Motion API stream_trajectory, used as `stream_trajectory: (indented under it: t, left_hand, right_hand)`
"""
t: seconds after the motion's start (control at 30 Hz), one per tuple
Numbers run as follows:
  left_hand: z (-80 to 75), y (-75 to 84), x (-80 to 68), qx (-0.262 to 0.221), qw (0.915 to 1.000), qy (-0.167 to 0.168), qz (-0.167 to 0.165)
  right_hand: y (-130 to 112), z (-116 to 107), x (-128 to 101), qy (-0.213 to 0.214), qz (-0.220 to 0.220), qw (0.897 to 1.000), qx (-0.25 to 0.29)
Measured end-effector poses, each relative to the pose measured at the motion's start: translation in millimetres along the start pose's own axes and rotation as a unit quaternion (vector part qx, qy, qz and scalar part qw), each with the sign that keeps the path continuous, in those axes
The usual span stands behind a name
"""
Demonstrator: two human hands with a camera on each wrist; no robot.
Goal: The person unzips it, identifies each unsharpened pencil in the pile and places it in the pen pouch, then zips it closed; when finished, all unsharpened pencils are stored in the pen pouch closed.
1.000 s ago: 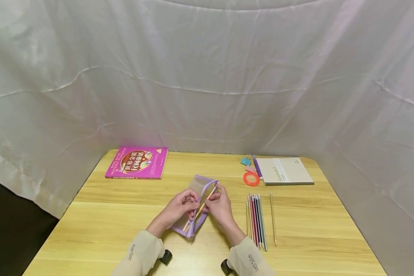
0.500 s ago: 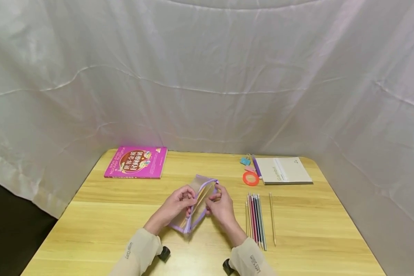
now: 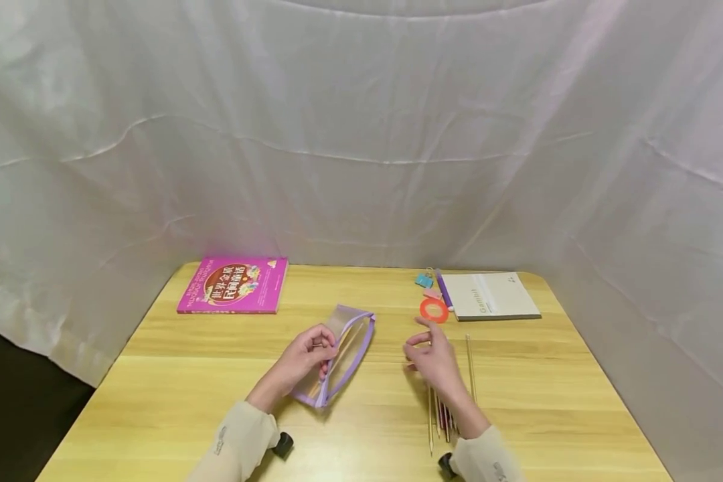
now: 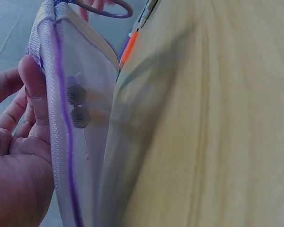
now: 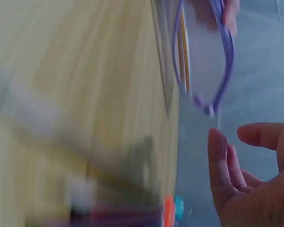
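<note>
Two pencils show inside pouch (image 3: 337,355), left fingers (image 3: 324,351) gripping its rim.

A pink book (image 3: 233,286) lies far left, a notebook (image 3: 491,295) and orange tape ring (image 3: 434,310) far right.
</note>
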State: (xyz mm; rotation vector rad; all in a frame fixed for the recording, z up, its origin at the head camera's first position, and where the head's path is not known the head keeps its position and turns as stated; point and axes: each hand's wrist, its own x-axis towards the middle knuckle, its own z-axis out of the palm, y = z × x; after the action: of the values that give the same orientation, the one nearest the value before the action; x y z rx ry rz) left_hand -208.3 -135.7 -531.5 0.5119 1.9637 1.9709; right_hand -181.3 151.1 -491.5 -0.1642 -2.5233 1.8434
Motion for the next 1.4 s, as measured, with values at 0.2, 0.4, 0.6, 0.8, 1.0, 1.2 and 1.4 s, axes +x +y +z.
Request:
stream_trajectory:
  t: [0.2,0.4,0.6,0.8,1.0,1.2,1.4]
  left_hand:
    - [-3.6,-2.5,-5.8,-0.006,0.9999,0.015,-0.005]
    - [-0.9,-2.1,-4.1,-0.008,1.0000,0.002,-0.001]
    - [-0.4,-0.2,-3.9,-0.005,1.0000,0.002,-0.004]
    - [-1.4,0.9,-4.8,-0.007,1.0000,0.004,-0.005]
    - [-1.2,-1.2,-5.0,-0.012,0.9999,0.000,0.000]
    - [-0.8,-2.8,-5.2,-0.012,0.9999,0.000,0.004]
    - [-0.2,-2.4,-6.3,-0.013,0.9999,-0.003,0.004]
  right_hand:
    - [21,-51,4,0.019,0.006,0.995,-0.098]
    - [37,-82,2,0.019,0.003,0.978,-0.208]
    - [43,-87,4,-0.001,0.008,0.974,-0.228]
    - [48,-84,7,-0.006,-0.003,0.968,-0.250]
    - [51,-83,10,-0.016,0.001,0.969,-0.246]
    - [51,-81,12,-0.014,-0.001,0.967,-0.254]
    - [50,-79,14,-0.026,0.011,0.965,-0.261]
